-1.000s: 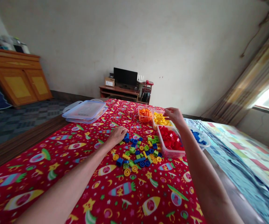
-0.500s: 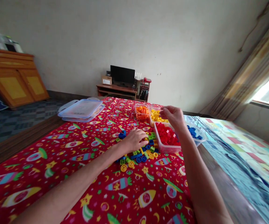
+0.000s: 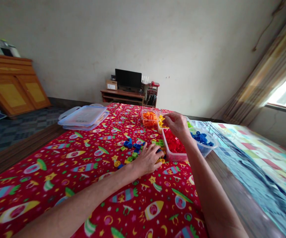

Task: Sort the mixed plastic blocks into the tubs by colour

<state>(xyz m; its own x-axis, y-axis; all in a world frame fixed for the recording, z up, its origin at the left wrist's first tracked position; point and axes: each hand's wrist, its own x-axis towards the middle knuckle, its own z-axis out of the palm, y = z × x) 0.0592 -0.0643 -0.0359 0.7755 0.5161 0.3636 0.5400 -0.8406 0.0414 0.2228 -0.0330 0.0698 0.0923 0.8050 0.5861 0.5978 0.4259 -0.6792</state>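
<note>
My left hand (image 3: pixel 147 159) lies over a loose pile of toy building bricks (image 3: pixel 136 148) in blue, green and yellow, its fingers spread and touching some of them. Part of the pile is hidden beneath it. My right hand (image 3: pixel 179 125) hovers above the box of yellow bricks (image 3: pixel 160 121), fingers drawn together; anything between them is hidden. Just below that wrist stands a clear box of red bricks (image 3: pixel 173 142). Blue bricks (image 3: pixel 201 138) fill another box to the right, and orange bricks (image 3: pixel 149 118) one at the back left.
A red cloth (image 3: pixel 88 185) with rocket prints covers the surface. Stacked clear lids (image 3: pixel 83 116) lie at the far left. Some green bricks (image 3: pixel 189 124) show behind my right hand. A bed (image 3: pixel 247 142) is on the right, and a monitor (image 3: pixel 128 79) stands by the wall.
My left hand has spread its fingers and shifted slightly down over the bricks, which now lie more scattered to the left. My right hand stays above the yellow box, a little lower.
</note>
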